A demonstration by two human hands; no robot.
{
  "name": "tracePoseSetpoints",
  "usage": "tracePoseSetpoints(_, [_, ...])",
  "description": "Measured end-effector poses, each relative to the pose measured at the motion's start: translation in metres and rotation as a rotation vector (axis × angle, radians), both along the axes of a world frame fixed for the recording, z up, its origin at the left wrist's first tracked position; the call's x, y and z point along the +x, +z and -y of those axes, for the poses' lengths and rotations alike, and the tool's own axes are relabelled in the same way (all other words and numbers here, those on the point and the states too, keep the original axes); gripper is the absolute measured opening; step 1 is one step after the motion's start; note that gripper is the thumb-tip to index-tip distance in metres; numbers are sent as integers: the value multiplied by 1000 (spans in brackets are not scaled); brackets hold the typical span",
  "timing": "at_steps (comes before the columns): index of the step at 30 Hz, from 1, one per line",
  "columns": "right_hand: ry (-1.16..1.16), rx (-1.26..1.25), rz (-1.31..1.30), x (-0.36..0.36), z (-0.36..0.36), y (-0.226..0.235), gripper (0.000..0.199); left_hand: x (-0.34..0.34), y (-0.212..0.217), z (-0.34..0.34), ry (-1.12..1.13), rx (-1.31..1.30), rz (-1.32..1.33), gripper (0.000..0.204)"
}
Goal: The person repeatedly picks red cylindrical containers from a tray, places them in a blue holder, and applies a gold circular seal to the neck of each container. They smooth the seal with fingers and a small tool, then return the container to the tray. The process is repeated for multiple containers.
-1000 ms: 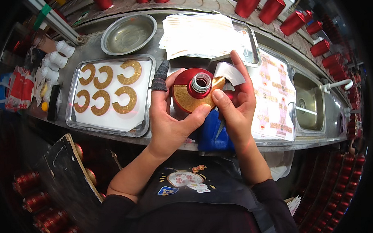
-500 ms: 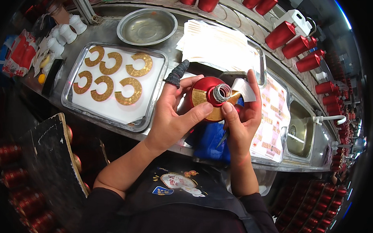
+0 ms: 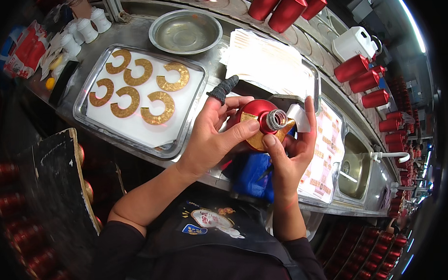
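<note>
A red bottle [image 3: 256, 108] with a bare threaded neck is held between both my hands, its mouth tipped toward the right. A gold curved label [image 3: 255, 140] lies around its shoulder, and the label's right end stands away from the bottle. My left hand [image 3: 211, 135] is closed around the bottle's left side, thumb on the label; a black finger cover [image 3: 224, 89] sits on its index finger. My right hand [image 3: 290, 160] grips the right side, thumb pressing the label below the neck. A white paper piece [image 3: 298, 117] is by its fingers, and a dark pointed tool [image 3: 265, 172] sticks out below.
A metal tray [image 3: 190, 136] on the left bears several gold C-shaped labels [image 3: 159, 108]. Behind it stands a metal basin [image 3: 185, 32]. White sheets [image 3: 265, 57] and printed label sheets [image 3: 321, 156] lie beyond my right hand, near a sink [image 3: 355, 160]. Red bottles [image 3: 288, 12] line the conveyor.
The bottle has tilted so its mouth points more to the right. My thumbs press the label beside the neck in slightly shifted spots. The whole view has shifted a little.
</note>
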State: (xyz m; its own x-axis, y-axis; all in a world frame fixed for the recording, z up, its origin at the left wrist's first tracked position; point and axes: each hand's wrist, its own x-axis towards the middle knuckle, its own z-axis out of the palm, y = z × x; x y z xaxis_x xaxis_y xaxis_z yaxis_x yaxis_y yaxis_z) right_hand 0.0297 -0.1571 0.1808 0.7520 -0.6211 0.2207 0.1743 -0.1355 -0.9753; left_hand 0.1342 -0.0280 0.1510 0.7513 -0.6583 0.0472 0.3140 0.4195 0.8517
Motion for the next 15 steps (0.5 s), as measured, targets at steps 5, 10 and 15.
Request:
tracePoseSetpoints(5, [45, 29, 23, -1, 1, 1, 99, -31, -9, -14, 270, 111, 603, 69])
tracePoseSetpoints(10, [40, 0, 34, -1, 3, -1, 98, -30, -22, -10, 349, 99, 637, 52])
tracePoseSetpoints(15, [34, -66, 11, 2, 3, -2, 97, 3, -17, 0, 418, 203, 852, 41])
